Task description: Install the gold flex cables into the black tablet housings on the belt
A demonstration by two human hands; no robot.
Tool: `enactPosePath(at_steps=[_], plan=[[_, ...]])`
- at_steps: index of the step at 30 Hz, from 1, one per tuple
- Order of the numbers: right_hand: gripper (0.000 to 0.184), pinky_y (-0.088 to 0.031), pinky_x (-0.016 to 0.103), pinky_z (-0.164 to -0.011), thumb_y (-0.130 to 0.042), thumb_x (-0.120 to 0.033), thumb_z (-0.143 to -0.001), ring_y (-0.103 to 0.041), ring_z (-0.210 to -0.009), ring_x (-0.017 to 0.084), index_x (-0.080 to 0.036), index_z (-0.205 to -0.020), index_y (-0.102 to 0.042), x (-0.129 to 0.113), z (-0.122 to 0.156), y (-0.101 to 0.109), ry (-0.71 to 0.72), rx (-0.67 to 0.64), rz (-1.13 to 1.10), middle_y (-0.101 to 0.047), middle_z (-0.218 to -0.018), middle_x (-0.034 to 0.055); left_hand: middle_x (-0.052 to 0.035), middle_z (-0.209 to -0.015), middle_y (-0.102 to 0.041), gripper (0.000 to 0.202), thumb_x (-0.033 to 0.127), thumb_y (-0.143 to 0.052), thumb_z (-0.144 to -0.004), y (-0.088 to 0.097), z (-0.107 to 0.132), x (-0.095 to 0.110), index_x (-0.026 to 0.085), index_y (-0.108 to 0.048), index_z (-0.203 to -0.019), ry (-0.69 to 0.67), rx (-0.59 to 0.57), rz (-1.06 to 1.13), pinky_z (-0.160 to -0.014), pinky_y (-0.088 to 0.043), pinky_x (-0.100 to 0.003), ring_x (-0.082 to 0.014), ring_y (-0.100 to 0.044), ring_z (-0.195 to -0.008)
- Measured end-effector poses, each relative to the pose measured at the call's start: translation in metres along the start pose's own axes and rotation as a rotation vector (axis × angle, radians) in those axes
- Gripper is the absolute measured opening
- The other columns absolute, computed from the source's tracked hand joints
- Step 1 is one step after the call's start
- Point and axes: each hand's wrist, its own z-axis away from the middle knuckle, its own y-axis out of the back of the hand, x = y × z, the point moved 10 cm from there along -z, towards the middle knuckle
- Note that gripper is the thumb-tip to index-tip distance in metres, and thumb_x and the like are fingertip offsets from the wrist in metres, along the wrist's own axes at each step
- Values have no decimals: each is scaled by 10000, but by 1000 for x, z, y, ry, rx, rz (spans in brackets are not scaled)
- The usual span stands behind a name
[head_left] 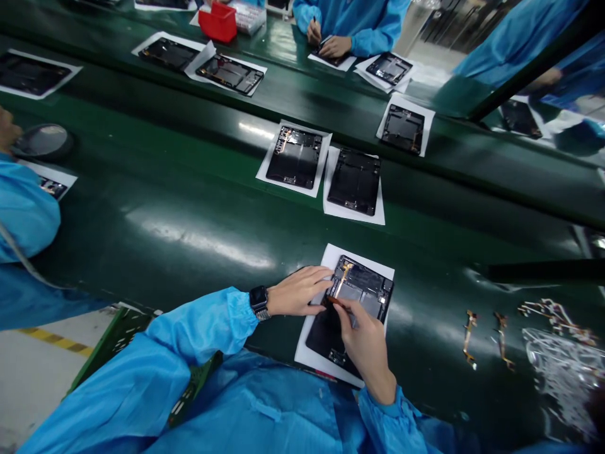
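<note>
Your left hand point(295, 293) lies spread, fingertips over the left side of the black device point(354, 294), probably to steady it, while your right hand point(366, 340) pinches a small brownish piece point(334, 302) above it, thumb and forefinger close together, likely for fine control. The device sits on a white sheet point(312, 354), which perhaps guards it from the worktop point(203, 221). The sheet's near end comes close to the worktop's front edge, so you have little margin towards your body. Room opens widely to your left; ahead, two more devices point(295, 156) point(354, 181) limit your reach, and to your right lie two ribbon strips point(469, 340) point(503, 340), just short of a clear plastic heap point(562, 366).
</note>
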Motion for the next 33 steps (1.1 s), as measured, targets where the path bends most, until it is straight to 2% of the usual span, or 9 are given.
enactPosePath(at_steps=[12, 17, 20, 27, 33], plan=[[223, -495, 291, -637, -408, -264, -985, -695, -757, 210, -200, -1026, -617, -7, -4, -8, 35, -40, 155, -729, -928, 82, -201, -1424, -431, 555, 348, -666, -870, 1, -1, 1, 135, -432, -1326, 5, -20, 24, -1112, -369, -479, -319, -373, -1370], [235, -389, 278, -533, -383, -208, -973, -662, -627, 201, -179, -945, -614, -22, -16, -15, 81, -111, 362, -706, -768, 74, -198, -1434, -421, 578, 343, -677, -863, -1, 0, 0, 152, -412, -1340, 7, -20, 46, -1114, -364, -497, -319, -360, -1381], [233, -341, 274, -521, -377, -161, -962, -657, -647, 190, -188, -902, -600, -29, -20, -21, 134, -179, 449, -701, -778, 69, -190, -1438, -419, 577, 345, -679, -862, -1, 1, -1, 155, -413, -1338, 3, -18, 43, -1126, -350, -493, -317, -353, -1386], [222, -366, 270, -558, -369, -202, -990, -660, -681, 191, -176, -954, -586, -26, -18, -19, 169, -197, 398, -707, -827, 74, -198, -1426, -433, 571, 358, -674, -868, 0, 1, 0, 138, -421, -1331, -10, -4, 24, -1125, -355, -469, -308, -360, -1381], [230, -366, 283, -564, -376, -140, -962, -665, -688, 204, -166, -932, -602, -31, -21, -28, 194, -226, 492, -706, -821, 88, -207, -1418, -441, 599, 364, -701, -845, 0, 2, 0, 117, -433, -1320, -21, 5, 19, -1135, -344, -460, -310, -357, -1382]])
